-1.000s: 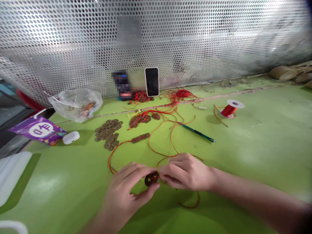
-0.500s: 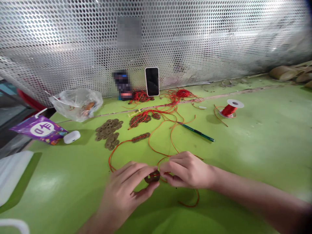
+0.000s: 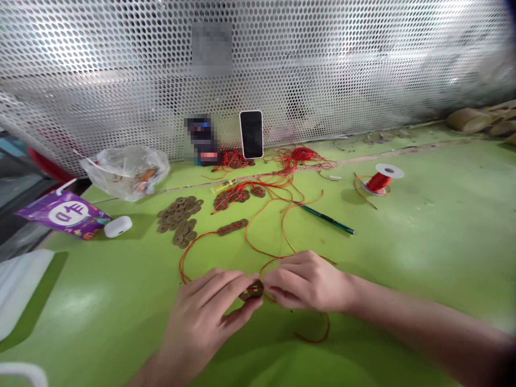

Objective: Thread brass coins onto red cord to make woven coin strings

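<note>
Between the thumb and fingers of my left hand (image 3: 205, 312) are dark coins with square holes (image 3: 253, 290), overlapping, with red cord running across them. My right hand (image 3: 308, 282) is closed in a pinch beside the coins, on the red cord (image 3: 278, 258); its fingertips partly hide the cord. One cord end (image 3: 316, 339) curls on the table below my right hand. Beyond my hands lies a short row of coins strung on red cord (image 3: 233, 227). Left of it is a heap of loose coins (image 3: 179, 217).
Strung coins (image 3: 234, 199) and tangled red cord (image 3: 302, 156) lie farther back. A green pen (image 3: 326, 217) and a spool of red cord (image 3: 379, 180) are on the right. A phone (image 3: 252, 134) leans on the perforated metal panel. Left are a purple drink pouch (image 3: 68, 212), white case (image 3: 118, 226) and plastic bag (image 3: 129, 172).
Almost nothing differs. The coins in my left hand are tilted slightly, and my right hand keeps its pinch close beside them.
</note>
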Motion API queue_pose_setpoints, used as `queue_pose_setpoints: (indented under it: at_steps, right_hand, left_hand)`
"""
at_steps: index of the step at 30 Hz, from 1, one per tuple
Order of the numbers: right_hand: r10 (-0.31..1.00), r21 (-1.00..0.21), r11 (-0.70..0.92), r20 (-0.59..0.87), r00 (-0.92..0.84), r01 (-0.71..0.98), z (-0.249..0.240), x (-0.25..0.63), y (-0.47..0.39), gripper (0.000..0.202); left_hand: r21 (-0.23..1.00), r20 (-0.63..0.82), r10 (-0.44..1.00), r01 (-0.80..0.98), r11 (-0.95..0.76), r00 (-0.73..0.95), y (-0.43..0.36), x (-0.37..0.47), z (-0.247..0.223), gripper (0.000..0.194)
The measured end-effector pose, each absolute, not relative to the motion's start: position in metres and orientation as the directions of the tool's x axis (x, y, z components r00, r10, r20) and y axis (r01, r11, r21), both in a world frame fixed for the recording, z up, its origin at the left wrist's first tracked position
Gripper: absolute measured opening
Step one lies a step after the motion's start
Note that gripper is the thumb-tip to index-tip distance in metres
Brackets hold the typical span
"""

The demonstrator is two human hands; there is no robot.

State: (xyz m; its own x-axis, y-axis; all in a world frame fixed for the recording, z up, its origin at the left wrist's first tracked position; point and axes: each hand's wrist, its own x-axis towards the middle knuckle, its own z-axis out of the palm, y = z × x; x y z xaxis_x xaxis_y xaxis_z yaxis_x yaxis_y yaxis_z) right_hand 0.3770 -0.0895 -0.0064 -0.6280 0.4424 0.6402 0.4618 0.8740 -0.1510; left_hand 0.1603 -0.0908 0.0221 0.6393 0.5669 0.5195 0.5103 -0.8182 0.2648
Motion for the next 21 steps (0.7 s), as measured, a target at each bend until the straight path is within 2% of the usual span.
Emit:
queue_pose_setpoints:
  at_steps: [4,7,10,17,21]
  right_hand:
    - [0.441,-0.142,0.873,0.64,-0.63,0.466,-0.0058,0.3774,-0.0894,0.008]
    - [0.439,-0.148,0.874,0.649,-0.621,0.463,-0.0052,0.3774,-0.0892,0.009]
    - [0.432,-0.14,0.875,0.657,-0.618,0.463,-0.0047,0.3769,-0.089,0.009]
    - [0.428,-0.124,0.873,0.659,-0.618,0.472,-0.0044,0.3768,-0.0897,0.01]
    - [0.422,-0.116,0.876,0.657,-0.625,0.468,-0.0053,0.3773,-0.0895,0.01]
  left_hand:
    - [0.228,0.539,0.528,0.49,-0.841,0.657,-0.0905,0.1591,0.0206,0.015]
    - [0.288,0.558,0.558,0.487,-0.824,0.614,-0.0919,0.1575,0.0182,0.019]
    - [0.362,0.551,0.603,0.486,-0.795,0.577,-0.0929,0.1568,0.0176,0.012]
    - [0.364,0.52,0.595,0.471,-0.804,0.613,-0.0927,0.1579,0.0217,0.005]
    - [0.359,0.522,0.582,0.458,-0.813,0.624,-0.093,0.1566,0.0197,0.007]
